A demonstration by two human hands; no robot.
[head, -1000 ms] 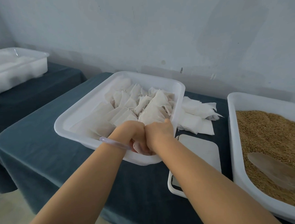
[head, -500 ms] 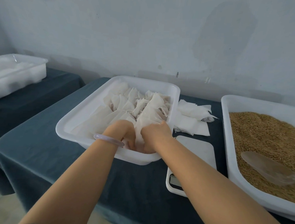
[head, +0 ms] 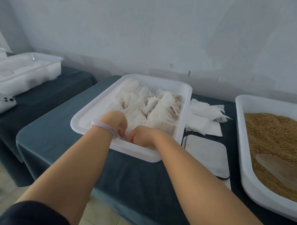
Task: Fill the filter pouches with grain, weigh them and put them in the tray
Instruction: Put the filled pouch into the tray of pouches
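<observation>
White gauzy pouches [head: 154, 111] crumpled in glossy plastic tray [head: 93, 110]; left hand [head: 116, 122], right hand [head: 143, 136] curled inside, cannot tell grip.

A single head-worn camera looks forward and down at the tray [head: 93, 113] from close above its near edge, facing the wall [head: 164, 36] behind it.

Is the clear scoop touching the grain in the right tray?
Touching. The head view shows the scoop lying flat on the grain, with no gap visible under it.
</observation>
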